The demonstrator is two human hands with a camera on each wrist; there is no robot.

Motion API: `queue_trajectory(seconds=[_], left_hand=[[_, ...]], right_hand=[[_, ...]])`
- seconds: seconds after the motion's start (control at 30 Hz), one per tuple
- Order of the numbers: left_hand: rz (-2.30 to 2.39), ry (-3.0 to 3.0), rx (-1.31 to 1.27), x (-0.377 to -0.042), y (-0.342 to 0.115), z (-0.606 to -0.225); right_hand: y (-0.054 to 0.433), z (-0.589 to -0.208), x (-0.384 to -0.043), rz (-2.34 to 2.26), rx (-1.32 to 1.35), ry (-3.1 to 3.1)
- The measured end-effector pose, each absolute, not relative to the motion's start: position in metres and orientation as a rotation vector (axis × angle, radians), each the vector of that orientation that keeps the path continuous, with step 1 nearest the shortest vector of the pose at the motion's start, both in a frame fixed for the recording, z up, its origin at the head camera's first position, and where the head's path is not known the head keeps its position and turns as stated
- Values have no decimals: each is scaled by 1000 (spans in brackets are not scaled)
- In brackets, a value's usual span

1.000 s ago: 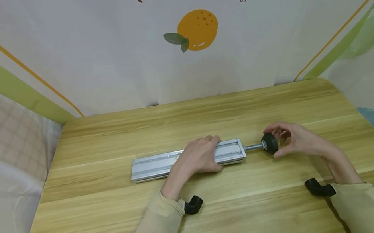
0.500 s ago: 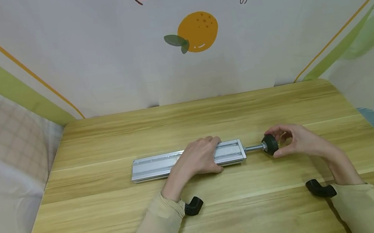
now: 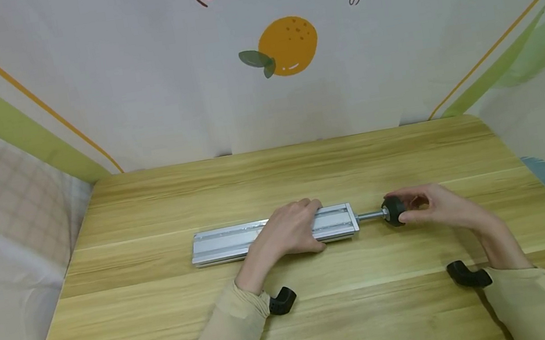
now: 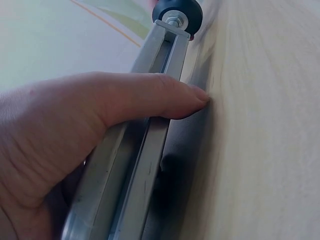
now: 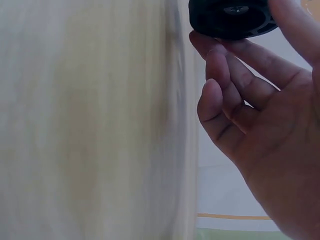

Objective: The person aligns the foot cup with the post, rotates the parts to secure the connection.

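An aluminium profile (image 3: 230,243) with lengthwise slots lies across the table. My left hand (image 3: 292,229) grips it from above near its right half, the thumb over the near side in the left wrist view. From the profile's right end plate sticks a threaded rod (image 3: 370,215), with a black levelling foot (image 3: 394,211) at its tip. My right hand (image 3: 428,206) pinches the foot's rim between thumb and fingers. In the right wrist view the foot's hollow underside (image 5: 232,16) with a screw head faces the palm, and the other fingers curl loosely below it.
The wooden table (image 3: 348,323) has a white printed curtain (image 3: 159,81) behind it and cloth at both sides. Black curved pieces (image 3: 282,300) stick out from both sleeve cuffs.
My right thumb and fingers have shifted around the levelling foot's rim, the thumb moving up and the fingers slightly down. The left hand and the profile stay put.
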State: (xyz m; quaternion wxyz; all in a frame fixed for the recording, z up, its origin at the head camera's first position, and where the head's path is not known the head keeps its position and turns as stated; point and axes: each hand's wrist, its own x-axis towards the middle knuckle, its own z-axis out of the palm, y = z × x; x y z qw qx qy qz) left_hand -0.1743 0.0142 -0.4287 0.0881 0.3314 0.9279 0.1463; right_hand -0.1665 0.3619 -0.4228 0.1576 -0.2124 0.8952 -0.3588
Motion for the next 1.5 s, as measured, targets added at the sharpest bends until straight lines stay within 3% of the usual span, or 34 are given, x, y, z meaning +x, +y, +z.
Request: queue_trajectory(seconds=[0.6, 1.5], left_hand=[[453, 2775, 987, -175, 14, -430], [438, 2766, 981, -175, 14, -429]], right_hand=[[365, -432, -172, -1175, -726, 2569], [362, -425, -168, -1161, -615, 2561]])
